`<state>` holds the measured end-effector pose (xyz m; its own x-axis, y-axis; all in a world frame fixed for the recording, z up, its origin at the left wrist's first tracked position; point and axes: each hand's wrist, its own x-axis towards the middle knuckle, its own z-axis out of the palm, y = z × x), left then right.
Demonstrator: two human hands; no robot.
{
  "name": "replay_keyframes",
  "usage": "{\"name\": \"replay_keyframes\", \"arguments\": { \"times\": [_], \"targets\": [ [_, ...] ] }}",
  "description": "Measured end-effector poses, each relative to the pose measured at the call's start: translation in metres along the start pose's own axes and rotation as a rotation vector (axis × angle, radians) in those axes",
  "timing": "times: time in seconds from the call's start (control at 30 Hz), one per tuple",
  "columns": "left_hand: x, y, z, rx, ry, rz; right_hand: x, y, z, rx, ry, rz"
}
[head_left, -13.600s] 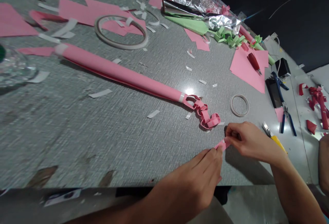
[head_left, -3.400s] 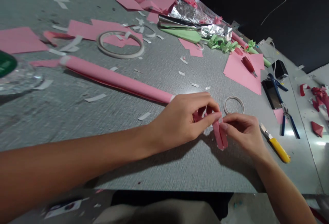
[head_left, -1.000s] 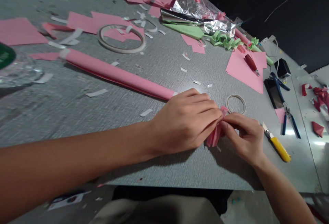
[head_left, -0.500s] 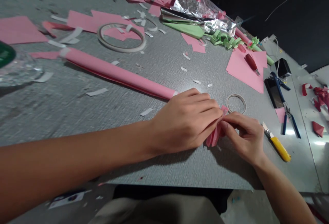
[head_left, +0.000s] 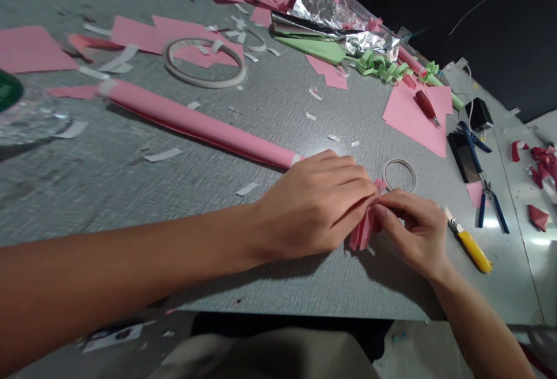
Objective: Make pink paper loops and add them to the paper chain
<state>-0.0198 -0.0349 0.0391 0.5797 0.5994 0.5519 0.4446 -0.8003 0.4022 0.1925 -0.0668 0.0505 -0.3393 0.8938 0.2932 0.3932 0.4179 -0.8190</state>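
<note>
Near the table's front edge, my left hand (head_left: 315, 208) is closed, palm down, with its fingertips on a small fringed piece of pink paper (head_left: 361, 235). My right hand (head_left: 413, 225) pinches the same paper from the right between thumb and index finger. Cut pink strips hang below the fingers; the part under my left fingers is hidden. A long pink paper tube (head_left: 200, 126) lies on the table, its right end with a pale band reaching up to my left hand. Just beyond my right hand lies a small roll of white tape (head_left: 413, 173).
A yellow utility knife (head_left: 476, 251) with its blade out lies to the right, near blue-handled pliers (head_left: 496, 210) and a phone (head_left: 463, 157). A large tape roll (head_left: 204, 84), a clear bottle (head_left: 32, 115), pink sheets (head_left: 415, 115) and crumpled foil (head_left: 319, 7) lie around.
The fringed strips hang slightly lower and look a little more spread under my fingers. Both hands stay almost where they were, still holding the paper.
</note>
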Motion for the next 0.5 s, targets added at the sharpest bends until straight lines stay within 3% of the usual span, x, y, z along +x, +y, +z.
{"name": "replay_keyframes", "arguments": {
  "times": [0.2,0.33,0.5],
  "targets": [
    [-0.0011,-0.0006,0.0020,-0.089,0.059,-0.019,0.0004,0.0011,-0.0021,0.062,0.010,0.073],
    [0.0024,0.0020,-0.0011,-0.224,0.160,-0.195,0.0026,0.0014,-0.0048,0.127,0.011,0.120],
    [0.0074,0.0043,-0.0056,-0.406,0.078,-0.325,0.0034,0.0019,-0.0071,0.149,-0.018,0.107]
  ]
}}
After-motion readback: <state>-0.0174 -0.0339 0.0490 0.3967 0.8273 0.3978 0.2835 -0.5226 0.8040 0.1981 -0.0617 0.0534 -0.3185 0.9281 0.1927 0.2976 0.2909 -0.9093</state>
